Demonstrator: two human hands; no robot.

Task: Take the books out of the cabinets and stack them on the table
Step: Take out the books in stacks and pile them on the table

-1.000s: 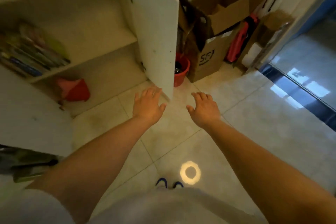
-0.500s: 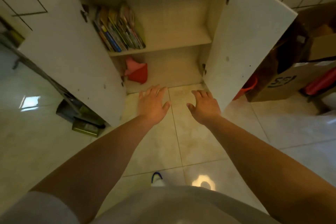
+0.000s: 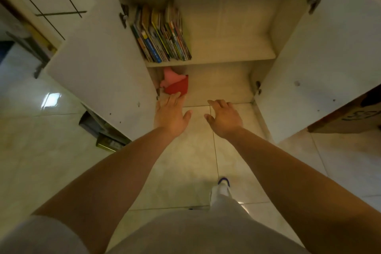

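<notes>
Both hands empty, fingers loose: left hand (image 3: 171, 114), right hand (image 3: 224, 118). One row of books (image 3: 162, 35) at shelf's (image 3: 231, 55) left end; two doors open.

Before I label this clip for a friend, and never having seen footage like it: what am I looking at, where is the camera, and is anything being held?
There is no machine here. A person wears one wide-angle camera on the head, looking forward and down, so you see their own two bare arms reaching out. The left hand and the right hand are both held out with relaxed fingers and hold nothing. In front of them stands a low cabinet with its left door and right door swung open. On the middle shelf a row of books leans at the left side; these are what should go to a table, which is not in view. Below them, on the bottom shelf, sits a red and pink object; I cannot tell what it is. The floor is pale tile.
</notes>
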